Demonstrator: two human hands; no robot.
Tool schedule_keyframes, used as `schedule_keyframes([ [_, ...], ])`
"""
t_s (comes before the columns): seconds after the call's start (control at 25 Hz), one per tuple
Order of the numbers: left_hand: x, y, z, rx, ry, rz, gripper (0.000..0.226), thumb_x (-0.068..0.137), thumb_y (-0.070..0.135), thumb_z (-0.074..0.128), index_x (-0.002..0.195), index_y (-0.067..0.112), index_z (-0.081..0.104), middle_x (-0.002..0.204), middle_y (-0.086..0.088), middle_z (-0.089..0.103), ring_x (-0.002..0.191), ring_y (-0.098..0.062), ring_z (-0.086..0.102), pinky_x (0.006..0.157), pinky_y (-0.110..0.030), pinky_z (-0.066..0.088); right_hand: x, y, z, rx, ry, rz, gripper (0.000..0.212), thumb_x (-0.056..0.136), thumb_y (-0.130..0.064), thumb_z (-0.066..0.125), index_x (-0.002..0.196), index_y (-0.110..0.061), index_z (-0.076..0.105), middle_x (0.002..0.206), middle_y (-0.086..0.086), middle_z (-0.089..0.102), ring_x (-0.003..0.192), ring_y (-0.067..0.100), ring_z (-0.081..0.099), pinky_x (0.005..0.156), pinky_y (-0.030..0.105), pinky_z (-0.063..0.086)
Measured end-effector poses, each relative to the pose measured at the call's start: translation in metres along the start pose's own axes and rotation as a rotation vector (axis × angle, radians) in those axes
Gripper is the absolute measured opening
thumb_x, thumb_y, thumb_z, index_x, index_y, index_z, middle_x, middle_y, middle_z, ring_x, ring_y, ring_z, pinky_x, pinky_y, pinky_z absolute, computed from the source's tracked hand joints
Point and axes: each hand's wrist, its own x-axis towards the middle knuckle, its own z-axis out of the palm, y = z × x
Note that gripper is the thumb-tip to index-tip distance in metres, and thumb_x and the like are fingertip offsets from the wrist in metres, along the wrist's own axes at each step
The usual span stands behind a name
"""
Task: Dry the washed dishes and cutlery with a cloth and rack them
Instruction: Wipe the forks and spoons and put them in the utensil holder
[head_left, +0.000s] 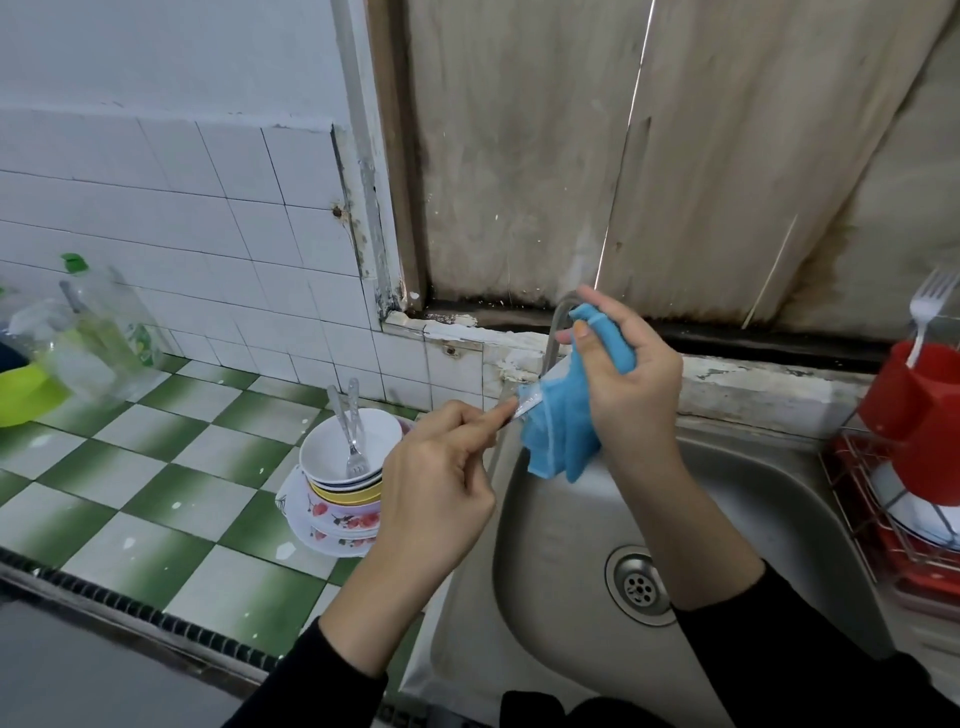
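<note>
Head view looks down on a steel sink set in a green and white checked counter. Above the sink's far left corner, the left hand pinches the handle of a metal piece of cutlery between thumb and forefinger, the other fingers curled in. The far end of that piece is buried in a blue cloth, so I cannot tell whether it is a spoon, fork or knife. The right hand grips the cloth, fingers and thumb wrapped round it and squeezing it onto the cutlery; loose folds hang below the palm over the basin. A tap stands just behind the cloth.

Left of the sink, near the left hand, a stack of bowls sits on the counter, and two more pieces of cutlery, one a fork, lean inside the top white bowl. At the far right a red wire rack holds a white plate and a red cutlery holder with one fork standing tines up. At the far left are a clear bottle with a green cap and a lime green bowl.
</note>
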Motion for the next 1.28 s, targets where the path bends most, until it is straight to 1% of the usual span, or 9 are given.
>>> schedule_keyframes([
  [0.2, 0.007, -0.022, -0.011, -0.045, -0.058, 0.069, 0.054, 0.078, 0.008, 0.037, 0.117, 0.022, 0.07, 0.082, 0.008, 0.062, 0.077, -0.012, 0.06, 0.064, -0.025, 0.047, -0.02, 0.002, 0.009, -0.105, -0.175, 0.019, 0.038, 0.087, -0.009, 0.068, 0.108, -0.04, 0.065, 0.099, -0.02, 0.068, 0.087, 0.0, 0.064, 0.077, 0.021, 0.054],
  [0.44, 0.018, -0.042, -0.013, -0.127, -0.177, 0.25, 0.034, 0.087, 0.017, 0.05, 0.112, 0.021, 0.072, 0.081, 0.01, 0.063, 0.076, -0.009, 0.055, 0.065, -0.022, 0.045, -0.02, 0.008, 0.002, -0.141, 0.079, 0.046, 0.033, 0.093, -0.007, 0.058, 0.109, -0.036, 0.065, 0.104, -0.012, 0.067, 0.087, 0.005, 0.063, 0.078, 0.023, 0.054],
  [0.56, 0.029, -0.041, -0.01, -0.151, -0.253, 0.409, 0.03, 0.088, 0.027, 0.057, 0.113, 0.017, 0.072, 0.087, 0.008, 0.07, 0.08, -0.008, 0.052, 0.071, -0.024, 0.045, -0.017, 0.01, -0.016, 0.05, 0.203, 0.241, 0.03, 0.092, -0.003, 0.059, 0.1, -0.03, 0.07, 0.096, -0.005, 0.067, 0.082, 0.011, 0.061, 0.071, 0.025, 0.055],
  [0.68, 0.037, -0.034, -0.003, -0.16, -0.273, 0.565, 0.029, 0.085, 0.012, 0.065, 0.113, 0.01, 0.071, 0.101, 0.001, 0.073, 0.088, -0.007, 0.058, 0.081, -0.017, 0.046, -0.017, 0.008, -0.043, 0.246, 0.293, 0.45, 0.027, 0.092, -0.002, 0.059, 0.103, -0.024, 0.07, 0.094, 0.002, 0.066, 0.07, 0.012, 0.062, 0.059, 0.022, 0.054],
  [0.8, 0.045, -0.015, 0.005, -0.198, -0.211, 0.674, 0.03, 0.083, 0.005, 0.071, 0.113, 0.006, 0.071, 0.111, -0.005, 0.071, 0.098, -0.013, 0.064, 0.09, -0.024, 0.05, -0.019, 0.008, -0.078, 0.261, 0.342, 0.495, 0.025, 0.093, -0.004, 0.059, 0.106, -0.022, 0.069, 0.1, 0.005, 0.065, 0.073, 0.013, 0.061, 0.06, 0.024, 0.055],
  [1.0, 0.069, 0.045, 0.032, -0.267, -0.121, 0.753, 0.034, 0.084, 0.017, 0.072, 0.115, 0.004, 0.069, 0.097, -0.001, 0.074, 0.085, -0.008, 0.067, 0.081, -0.022, 0.053, -0.027, 0.001, -0.137, 0.006, 0.195, 0.393, 0.029, 0.094, -0.005, 0.058, 0.11, -0.027, 0.067, 0.106, 0.006, 0.066, 0.079, 0.014, 0.07, 0.066, 0.027, 0.059],
  [1.12, 0.084, 0.087, 0.062, -0.33, -0.109, 0.698, 0.034, 0.083, 0.013, 0.073, 0.116, 0.006, 0.068, 0.09, 0.001, 0.075, 0.085, -0.004, 0.068, 0.079, -0.024, 0.054, -0.025, -0.001, -0.18, -0.328, 0.126, 0.266, 0.034, 0.092, -0.019, 0.064, 0.12, -0.039, 0.063, 0.108, -0.01, 0.066, 0.094, 0.009, 0.066, 0.086, 0.03, 0.056],
  [1.2, 0.091, 0.114, 0.086, -0.369, -0.145, 0.638, 0.033, 0.083, 0.012, 0.073, 0.116, 0.008, 0.069, 0.089, 0.002, 0.075, 0.087, -0.003, 0.068, 0.08, -0.023, 0.053, -0.023, -0.007, -0.209, -0.492, 0.106, 0.21, 0.039, 0.089, -0.029, 0.066, 0.125, -0.041, 0.059, 0.103, -0.023, 0.059, 0.093, -0.002, 0.058, 0.089, 0.015, 0.048],
  [1.28, 0.097, 0.139, 0.109, -0.421, -0.181, 0.561, 0.033, 0.081, 0.011, 0.073, 0.114, 0.008, 0.07, 0.087, 0.004, 0.074, 0.085, -0.001, 0.067, 0.082, -0.017, 0.052, -0.021, -0.013, -0.236, -0.636, 0.127, 0.109, 0.043, 0.088, -0.029, 0.067, 0.128, -0.039, 0.056, 0.102, -0.011, 0.056, 0.089, -0.004, 0.051, 0.083, 0.0, 0.034],
])
